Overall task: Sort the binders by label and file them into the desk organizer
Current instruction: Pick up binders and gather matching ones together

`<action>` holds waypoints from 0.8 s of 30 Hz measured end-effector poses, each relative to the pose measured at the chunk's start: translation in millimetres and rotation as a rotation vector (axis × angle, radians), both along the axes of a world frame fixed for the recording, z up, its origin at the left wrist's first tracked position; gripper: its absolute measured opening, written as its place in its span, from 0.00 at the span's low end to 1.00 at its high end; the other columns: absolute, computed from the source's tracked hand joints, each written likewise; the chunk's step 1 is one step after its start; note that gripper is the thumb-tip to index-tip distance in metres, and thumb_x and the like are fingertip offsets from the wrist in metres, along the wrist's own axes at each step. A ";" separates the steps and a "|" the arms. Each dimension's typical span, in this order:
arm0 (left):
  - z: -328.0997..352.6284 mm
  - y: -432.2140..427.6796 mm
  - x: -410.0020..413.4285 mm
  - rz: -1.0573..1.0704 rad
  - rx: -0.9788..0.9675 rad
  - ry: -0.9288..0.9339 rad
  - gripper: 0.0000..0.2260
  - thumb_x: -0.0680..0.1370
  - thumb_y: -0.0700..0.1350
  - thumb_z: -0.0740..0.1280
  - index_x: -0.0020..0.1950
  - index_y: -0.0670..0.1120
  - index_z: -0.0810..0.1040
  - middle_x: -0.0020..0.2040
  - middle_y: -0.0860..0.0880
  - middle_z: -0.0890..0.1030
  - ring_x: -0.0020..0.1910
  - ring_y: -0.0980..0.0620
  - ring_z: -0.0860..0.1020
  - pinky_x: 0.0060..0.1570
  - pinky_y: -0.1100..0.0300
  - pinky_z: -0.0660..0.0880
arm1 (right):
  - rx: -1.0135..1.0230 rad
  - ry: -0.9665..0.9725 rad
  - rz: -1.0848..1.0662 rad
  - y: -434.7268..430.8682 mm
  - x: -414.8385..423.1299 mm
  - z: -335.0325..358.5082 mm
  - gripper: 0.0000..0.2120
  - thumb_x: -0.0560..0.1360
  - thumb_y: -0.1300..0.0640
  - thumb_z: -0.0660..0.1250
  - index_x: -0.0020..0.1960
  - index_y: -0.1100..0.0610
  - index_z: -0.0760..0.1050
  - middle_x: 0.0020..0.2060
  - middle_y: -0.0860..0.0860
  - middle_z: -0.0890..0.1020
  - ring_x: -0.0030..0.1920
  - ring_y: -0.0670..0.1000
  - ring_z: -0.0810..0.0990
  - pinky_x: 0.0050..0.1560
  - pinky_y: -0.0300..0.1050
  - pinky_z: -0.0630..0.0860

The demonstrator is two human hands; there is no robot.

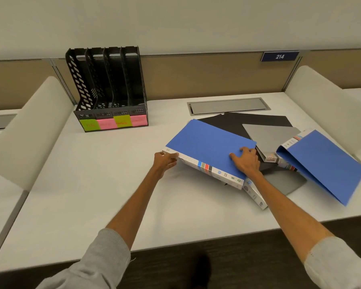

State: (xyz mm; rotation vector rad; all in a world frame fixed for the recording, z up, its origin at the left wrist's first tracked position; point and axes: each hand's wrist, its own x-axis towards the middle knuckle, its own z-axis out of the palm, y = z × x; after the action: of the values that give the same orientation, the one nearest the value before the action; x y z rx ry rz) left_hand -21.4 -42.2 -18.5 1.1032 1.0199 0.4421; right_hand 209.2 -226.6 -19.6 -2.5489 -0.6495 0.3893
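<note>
A blue binder [206,142] with a white striped spine lies on top of a pile at the desk's right. My left hand [166,160] grips its near-left spine corner. My right hand [246,161] lies on its cover at the near-right corner, fingers over the edge. A second blue binder [325,163] leans to the right. A grey binder [273,136] and black binders [258,119] lie beneath. The black desk organizer [110,88] stands at the back left with four empty slots, each with a green or pink sticky label [110,123] on its front.
The white desk [92,184] has a metal cable hatch [227,106] behind the pile. Cream side dividers [29,126] flank the desk. A tan back panel carries a blue "214" plate [279,56]. The desk's front edge runs just before my elbows.
</note>
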 end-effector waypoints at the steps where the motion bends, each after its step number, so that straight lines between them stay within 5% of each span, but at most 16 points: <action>1: 2.7 -1.3 1.2 0.020 -0.023 -0.031 0.20 0.75 0.35 0.71 0.65 0.33 0.72 0.58 0.34 0.80 0.53 0.42 0.81 0.60 0.47 0.77 | 0.001 0.005 0.008 0.0 -1.8 0.6 0.27 0.77 0.43 0.64 0.70 0.57 0.66 0.69 0.60 0.66 0.67 0.63 0.68 0.68 0.59 0.67; 11: 29.4 3.9 10.2 0.173 -0.070 -0.179 0.22 0.70 0.36 0.76 0.61 0.36 0.75 0.54 0.37 0.83 0.50 0.40 0.84 0.52 0.48 0.81 | 0.025 0.076 0.073 9.4 -12.3 14.7 0.29 0.75 0.39 0.66 0.69 0.55 0.69 0.70 0.60 0.66 0.71 0.62 0.63 0.69 0.61 0.65; 18: 62.9 9.9 21.6 0.262 0.040 -0.219 0.10 0.68 0.37 0.77 0.45 0.42 0.78 0.46 0.42 0.84 0.43 0.44 0.85 0.41 0.53 0.83 | 0.163 0.104 0.450 37.6 -53.3 47.9 0.36 0.70 0.31 0.64 0.72 0.50 0.67 0.72 0.51 0.69 0.70 0.53 0.68 0.67 0.52 0.66; 21: 80.0 12.7 22.3 0.290 0.108 -0.233 0.12 0.68 0.38 0.77 0.48 0.40 0.79 0.47 0.41 0.84 0.44 0.43 0.85 0.40 0.53 0.83 | 0.096 -0.034 0.556 47.4 -71.3 56.1 0.43 0.67 0.29 0.67 0.75 0.48 0.61 0.72 0.49 0.67 0.69 0.53 0.69 0.64 0.52 0.69; 24: 98.8 15.9 18.5 0.310 0.199 -0.239 0.16 0.67 0.40 0.78 0.52 0.38 0.81 0.45 0.43 0.84 0.41 0.46 0.85 0.36 0.57 0.81 | 0.052 -0.331 0.608 51.1 -81.9 58.1 0.41 0.69 0.39 0.71 0.76 0.48 0.58 0.69 0.51 0.70 0.61 0.54 0.75 0.56 0.50 0.74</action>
State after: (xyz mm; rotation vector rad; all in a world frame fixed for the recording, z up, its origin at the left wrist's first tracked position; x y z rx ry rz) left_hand -2.9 -26.3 80.3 1.0401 0.9501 0.9196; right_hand 127.3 -175.5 38.5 -2.3379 -1.5438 0.1360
